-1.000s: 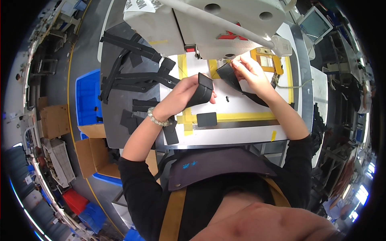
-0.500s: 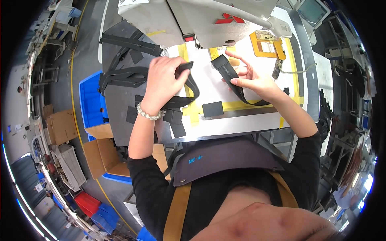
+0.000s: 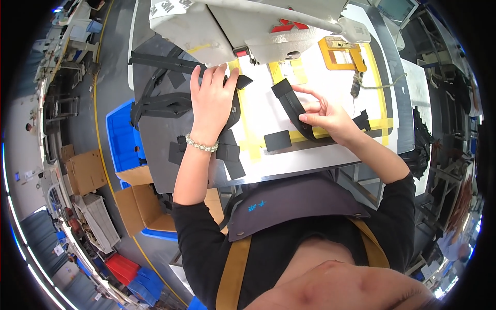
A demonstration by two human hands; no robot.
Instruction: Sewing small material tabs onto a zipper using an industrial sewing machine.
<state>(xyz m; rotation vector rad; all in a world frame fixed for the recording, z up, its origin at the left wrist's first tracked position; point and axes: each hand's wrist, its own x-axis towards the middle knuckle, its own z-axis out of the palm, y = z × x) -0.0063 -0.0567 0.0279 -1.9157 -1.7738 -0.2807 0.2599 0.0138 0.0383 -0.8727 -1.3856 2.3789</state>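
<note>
My left hand is at the left of the white work surface, its fingers stretched forward over the pile of black straps. A black strap runs under its thumb, the short end sticking out to the right and a loop hanging beside the palm. My right hand pinches a second black strap between thumb and fingers. That strap's folded, wider end points up and away, and its tail curves down under the hand. A black rectangular patch lies flat between my hands; several more lie by my left wrist.
A large light grey machine head overhangs the table's far side. Beyond my right hand lies a yellow-orange frame with a cord. A blue bin and an open cardboard box stand left of the table. More black pieces hang at the right.
My left hand has moved forward and its fingers have straightened out over the strap pile. My right hand still holds its strap, now turned slightly. The whole view has shifted a little.
</note>
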